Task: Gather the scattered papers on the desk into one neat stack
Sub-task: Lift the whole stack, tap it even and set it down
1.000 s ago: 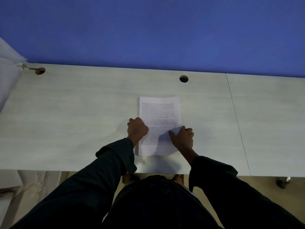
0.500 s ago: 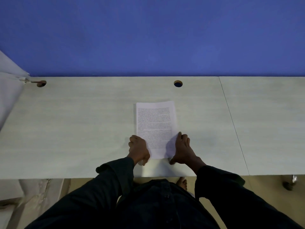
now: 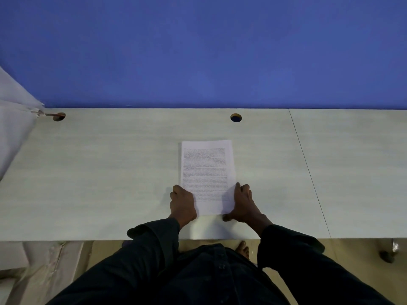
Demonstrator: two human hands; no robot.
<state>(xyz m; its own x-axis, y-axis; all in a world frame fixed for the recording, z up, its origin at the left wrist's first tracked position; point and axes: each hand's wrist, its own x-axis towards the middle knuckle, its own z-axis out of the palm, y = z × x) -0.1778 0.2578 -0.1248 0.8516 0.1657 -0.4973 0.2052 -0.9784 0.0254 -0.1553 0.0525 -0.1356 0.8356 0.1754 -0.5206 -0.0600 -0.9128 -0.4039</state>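
Note:
A stack of white printed papers (image 3: 207, 172) lies flat and squared on the pale desk (image 3: 99, 172), near the middle and close to the front edge. My left hand (image 3: 182, 204) is at the stack's lower left corner, fingers curled, gripping the left edge. My right hand (image 3: 243, 204) brackets the lower right corner, with curled fingers along the right edge and the thumb stretched along the bottom edge. Both dark sleeves reach in from below. No other loose sheets show on the desk.
Two round cable holes (image 3: 235, 118) (image 3: 59, 116) sit along the back of the desk under a blue wall (image 3: 198, 51). A seam (image 3: 308, 172) divides the desk from a second panel on the right. White fabric (image 3: 13, 128) hangs at the far left.
Both hands slid off the top of the page toward me and outward to the stack's lower side edges. The stack now lies straighter, with its whole printed face showing.

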